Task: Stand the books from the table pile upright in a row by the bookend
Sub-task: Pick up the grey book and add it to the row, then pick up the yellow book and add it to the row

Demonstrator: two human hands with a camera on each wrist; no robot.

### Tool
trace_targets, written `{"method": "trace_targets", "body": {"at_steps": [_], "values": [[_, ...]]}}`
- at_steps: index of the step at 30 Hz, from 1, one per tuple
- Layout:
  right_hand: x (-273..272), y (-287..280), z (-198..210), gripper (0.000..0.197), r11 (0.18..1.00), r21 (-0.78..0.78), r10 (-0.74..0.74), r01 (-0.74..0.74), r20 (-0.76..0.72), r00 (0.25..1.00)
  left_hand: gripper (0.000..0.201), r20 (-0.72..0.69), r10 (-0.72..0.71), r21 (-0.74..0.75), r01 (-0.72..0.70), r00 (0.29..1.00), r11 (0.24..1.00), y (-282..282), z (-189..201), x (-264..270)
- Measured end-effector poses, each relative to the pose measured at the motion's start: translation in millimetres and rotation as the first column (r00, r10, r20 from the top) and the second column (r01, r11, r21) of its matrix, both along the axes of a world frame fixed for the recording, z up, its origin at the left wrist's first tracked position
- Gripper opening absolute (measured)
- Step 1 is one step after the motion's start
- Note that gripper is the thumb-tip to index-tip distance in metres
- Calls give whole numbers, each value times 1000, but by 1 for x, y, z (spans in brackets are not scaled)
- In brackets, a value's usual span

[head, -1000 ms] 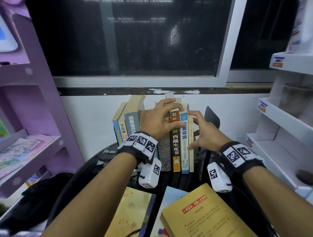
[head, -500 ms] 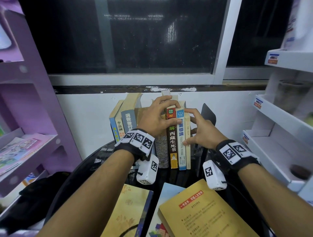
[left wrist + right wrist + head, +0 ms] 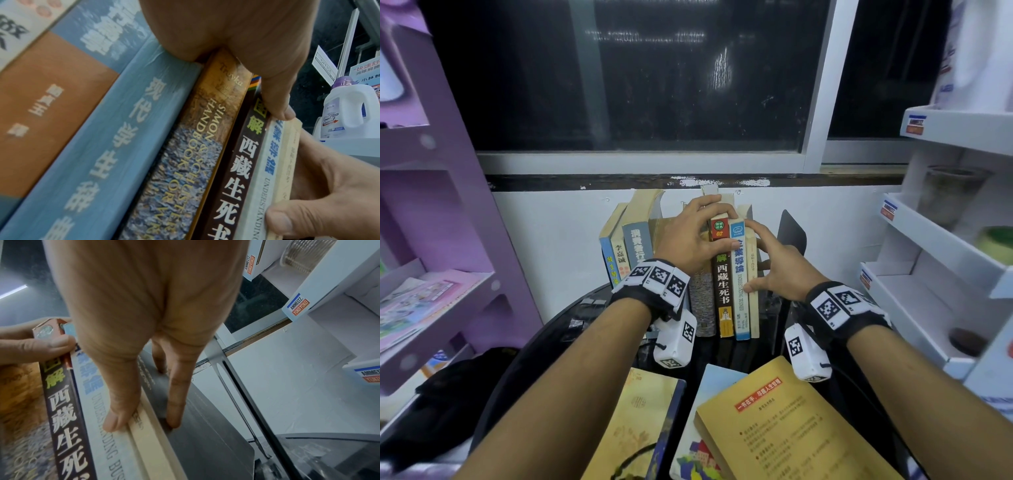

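Note:
A row of upright books (image 3: 635,246) stands against the wall on the black round table (image 3: 750,349). My left hand (image 3: 717,228) curls over the tops in mid-row, its thumb (image 3: 275,104) on the dark brown spine (image 3: 722,284). My right hand (image 3: 774,267) is at the row's right end. Its thumb (image 3: 121,405) lies along the cream book's spine (image 3: 752,270), and its straight fingers press that book's outer cover. The black bookend (image 3: 792,236) stands just right of this hand, a small gap from the row. A yellow book (image 3: 784,428) tops the flat pile at the front.
Beside the yellow book lie a gold-covered book (image 3: 640,428) and a light blue one (image 3: 709,387) partly under it. A purple shelf unit (image 3: 431,240) stands to the left, and white shelves (image 3: 945,240) to the right. The window sill (image 3: 654,181) runs behind.
Both hands stay on the row in nearly the same grip. Only the view has shifted slightly.

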State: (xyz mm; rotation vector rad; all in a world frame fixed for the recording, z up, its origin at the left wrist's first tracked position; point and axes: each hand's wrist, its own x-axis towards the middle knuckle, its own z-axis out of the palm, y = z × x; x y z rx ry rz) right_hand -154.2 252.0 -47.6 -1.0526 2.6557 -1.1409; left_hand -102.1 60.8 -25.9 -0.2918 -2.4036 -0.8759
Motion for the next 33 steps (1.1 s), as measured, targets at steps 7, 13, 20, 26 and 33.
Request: {"method": "trace_targets", "body": {"at_steps": [7, 13, 20, 26, 33], "values": [[7, 2, 8, 110, 999, 44, -28, 28, -4, 1000, 43, 58, 36, -32, -34, 998, 999, 5, 9, 6], [21, 6, 14, 111, 997, 58, -42, 43, -7, 999, 63, 69, 63, -80, -57, 996, 995, 11, 9, 23], [39, 11, 19, 107, 995, 84, -45, 46, -13, 999, 67, 67, 83, -90, -77, 994, 993, 17, 7, 45], [59, 21, 27, 97, 993, 109, -37, 37, -1, 999, 66, 75, 102, -112, -93, 992, 989, 23, 7, 62], [82, 32, 29, 94, 988, 137, -69, 67, 10, 998, 66, 66, 106, -92, -99, 992, 991, 30, -2, 84]]}}
